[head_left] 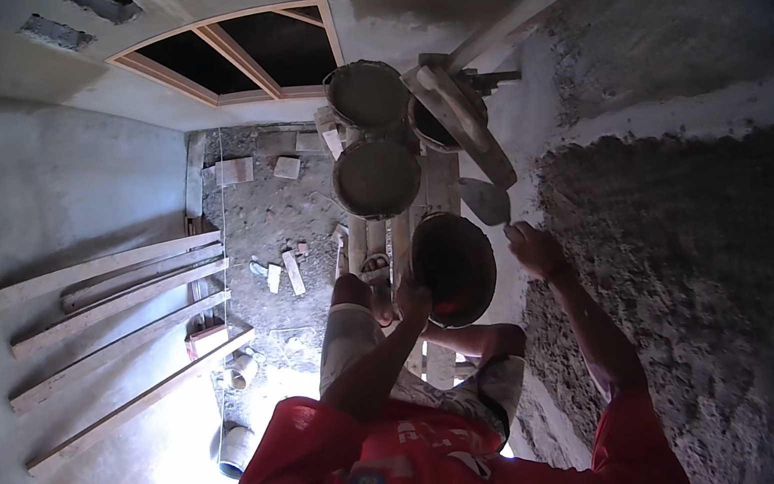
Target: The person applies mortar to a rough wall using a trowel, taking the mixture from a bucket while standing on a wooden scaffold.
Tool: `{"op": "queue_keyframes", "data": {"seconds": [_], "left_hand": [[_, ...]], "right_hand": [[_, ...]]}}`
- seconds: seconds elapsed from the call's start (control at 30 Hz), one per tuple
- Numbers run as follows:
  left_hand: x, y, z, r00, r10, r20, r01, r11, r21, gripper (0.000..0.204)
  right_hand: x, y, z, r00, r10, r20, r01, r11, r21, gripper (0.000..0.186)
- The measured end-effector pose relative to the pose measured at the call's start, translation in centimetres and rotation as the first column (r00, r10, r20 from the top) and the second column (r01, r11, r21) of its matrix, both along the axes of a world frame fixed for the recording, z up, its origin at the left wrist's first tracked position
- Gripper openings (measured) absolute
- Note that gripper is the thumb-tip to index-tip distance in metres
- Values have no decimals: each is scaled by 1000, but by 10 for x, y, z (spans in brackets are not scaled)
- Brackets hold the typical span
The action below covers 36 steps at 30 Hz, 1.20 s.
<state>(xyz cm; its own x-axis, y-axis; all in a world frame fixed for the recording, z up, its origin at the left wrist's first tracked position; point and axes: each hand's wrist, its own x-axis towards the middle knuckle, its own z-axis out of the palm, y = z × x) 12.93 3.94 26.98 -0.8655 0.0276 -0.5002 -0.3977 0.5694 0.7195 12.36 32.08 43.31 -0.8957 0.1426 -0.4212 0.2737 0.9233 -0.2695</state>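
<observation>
My right hand (537, 252) is closed round the handle of a pointed trowel (485, 202), its blade raised beside the right wall. My left hand (412, 301) grips the left rim of a dark bucket (457, 266), tilted in front of my legs. Its inside is too dark to tell what it holds. Beyond it stand a bucket (383, 214) and another bucket (362, 64), both full of grey mortar. A long wooden float (473, 132) lies across a further bucket (432, 136), hiding part of its mouth.
Planks (407, 244) run beneath the buckets. Several boards (116, 322) stick out along the left wall. A wooden window frame (236, 58) is set in the far wall. Rubble covers the floor (273, 209), with a string (226, 257) above it. Rough dark plaster (684, 266) covers the right wall.
</observation>
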Motion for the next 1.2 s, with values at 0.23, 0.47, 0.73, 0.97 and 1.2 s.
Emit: {"op": "queue_keyframes", "data": {"seconds": [0.23,0.47,0.73,0.97,1.2], "left_hand": [[-16,14,-131,961,-245,-127,249,969,9,56],[-14,18,-246,971,-189,-150,233,893,385,49],[-13,13,-294,961,-231,151,141,880,454,45],[-22,26,-240,985,-172,-20,159,852,498,52],[-24,27,-223,975,-189,-118,223,847,482,55]], "right_hand": [[-119,-16,-196,997,40,-72,-36,997,66,29],[-170,-43,-314,983,152,-107,-142,985,96,26],[-170,-39,-374,868,478,-138,-486,874,-29,27],[-166,-76,-362,984,72,162,18,868,-496,22],[-153,-79,-363,930,-139,341,346,651,-676,25]]}}
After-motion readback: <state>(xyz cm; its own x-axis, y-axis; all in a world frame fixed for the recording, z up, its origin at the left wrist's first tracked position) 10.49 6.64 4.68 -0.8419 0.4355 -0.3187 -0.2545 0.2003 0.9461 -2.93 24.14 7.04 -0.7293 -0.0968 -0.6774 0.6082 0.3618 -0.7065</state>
